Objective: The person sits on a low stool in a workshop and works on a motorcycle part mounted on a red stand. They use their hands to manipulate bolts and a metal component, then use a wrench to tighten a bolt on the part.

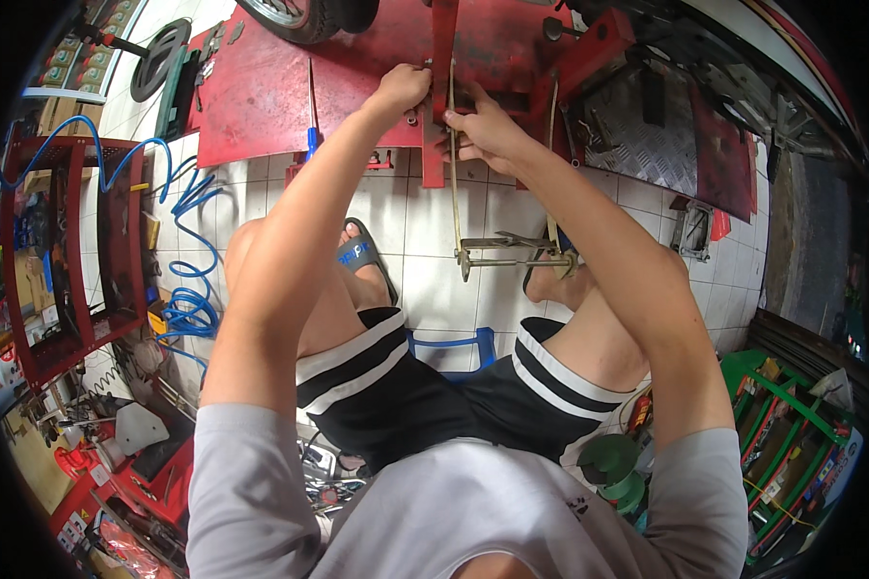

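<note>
My left hand [405,87] is closed at the left side of an upright red metal post [434,145]; whatever its fingers hold is hidden. On the post's other side, my right hand [488,127] has its thumb against a thin brassy rod and its fingers bent around parts I cannot make out. That rod belongs to a long two-armed metal frame [455,198], which reaches down toward the floor between my feet. A crossbar [497,262] joins its lower ends. Left of my left forearm, a screwdriver [313,138] with a blue handle lies on the red platform [261,106].
A wheel [294,17] stands at the platform's far edge. Coiled blue air hose [193,280] lies on the tiles beside a red rack [68,261] at left. A green tool rack [792,434] is at lower right. Behind my legs is a blue stool [454,349].
</note>
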Action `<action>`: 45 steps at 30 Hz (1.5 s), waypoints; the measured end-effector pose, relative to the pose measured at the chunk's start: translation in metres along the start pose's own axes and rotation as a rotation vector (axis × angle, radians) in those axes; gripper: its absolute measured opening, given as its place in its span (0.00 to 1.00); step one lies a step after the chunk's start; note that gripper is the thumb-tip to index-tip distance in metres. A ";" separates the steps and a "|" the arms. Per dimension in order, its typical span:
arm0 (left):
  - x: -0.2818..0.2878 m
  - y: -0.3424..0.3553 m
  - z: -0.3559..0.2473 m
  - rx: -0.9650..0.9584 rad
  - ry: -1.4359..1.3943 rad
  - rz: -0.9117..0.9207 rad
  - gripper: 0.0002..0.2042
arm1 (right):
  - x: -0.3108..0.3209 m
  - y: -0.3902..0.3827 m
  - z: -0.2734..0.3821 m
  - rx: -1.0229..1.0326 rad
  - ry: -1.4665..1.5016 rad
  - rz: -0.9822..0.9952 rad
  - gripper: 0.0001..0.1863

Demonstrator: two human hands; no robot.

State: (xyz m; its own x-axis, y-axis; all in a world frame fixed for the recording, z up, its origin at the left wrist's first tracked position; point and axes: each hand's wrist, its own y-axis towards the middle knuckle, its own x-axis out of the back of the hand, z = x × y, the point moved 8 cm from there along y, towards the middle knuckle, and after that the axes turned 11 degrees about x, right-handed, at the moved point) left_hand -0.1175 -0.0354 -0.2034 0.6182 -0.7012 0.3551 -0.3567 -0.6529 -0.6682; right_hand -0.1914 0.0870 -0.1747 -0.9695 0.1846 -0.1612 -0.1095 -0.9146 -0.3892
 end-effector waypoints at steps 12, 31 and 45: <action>0.003 -0.005 0.000 -0.042 -0.142 0.023 0.13 | -0.002 0.004 -0.003 0.043 -0.012 -0.001 0.29; 0.005 -0.018 0.007 0.120 -0.301 0.280 0.22 | 0.001 0.003 -0.004 0.048 -0.003 -0.043 0.31; 0.004 -0.019 0.001 0.114 -0.356 0.263 0.20 | 0.003 0.005 -0.004 0.072 -0.026 -0.024 0.32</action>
State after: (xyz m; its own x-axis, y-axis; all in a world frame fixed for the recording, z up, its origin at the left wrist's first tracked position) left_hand -0.1077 -0.0253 -0.1900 0.7264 -0.6837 -0.0701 -0.4671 -0.4163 -0.7800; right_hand -0.1936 0.0846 -0.1806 -0.9718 0.1978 -0.1283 -0.1470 -0.9337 -0.3264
